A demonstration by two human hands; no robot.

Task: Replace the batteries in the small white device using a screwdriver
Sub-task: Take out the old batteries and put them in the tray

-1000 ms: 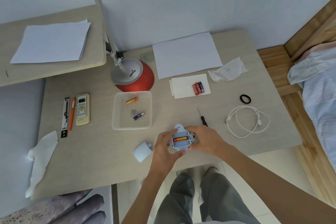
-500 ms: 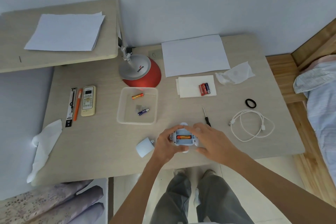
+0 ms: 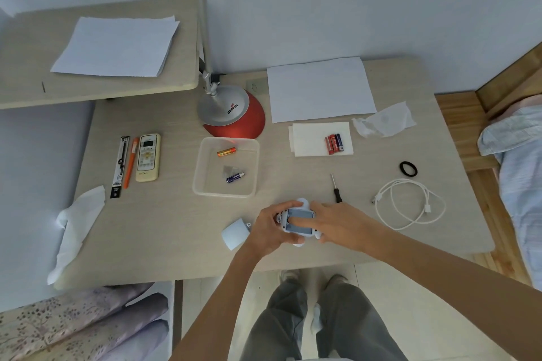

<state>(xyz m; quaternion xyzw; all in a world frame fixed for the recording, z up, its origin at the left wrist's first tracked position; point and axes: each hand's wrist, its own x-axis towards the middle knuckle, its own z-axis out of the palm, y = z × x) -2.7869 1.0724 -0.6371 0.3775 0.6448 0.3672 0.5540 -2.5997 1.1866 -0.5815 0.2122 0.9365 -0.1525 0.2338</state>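
We hold the small white device (image 3: 299, 223), a rounded plastic housing, over the near part of the pale wood-grain desk (image 3: 176, 228). Its open rectangular compartment faces up. We cannot tell whether the device rests on the desk.

Our left hand (image 3: 268, 228) grips the left side of the device, with the fingers curled round the housing. Our right hand (image 3: 343, 226) clamps the right side, with the thumb at the near corner and the fingers bent over the top. One finger lies across the compartment.

Just left of the device lies the small white rounded cover (image 3: 234, 233). Well right of the device lies the coiled white cable (image 3: 410, 205).

Just beyond the device, slightly right, lies the thin black-handled screwdriver (image 3: 336, 190), close to our right hand but not held.

Beyond the device to the left stands the clear rectangular plastic tray (image 3: 199, 184). It holds one orange battery (image 3: 226, 152) and one blue battery (image 3: 234, 177), lying apart.

Farther beyond the device, a cluster of red and blue batteries (image 3: 334, 143) lies side by side on a folded white paper sheet (image 3: 308, 141).
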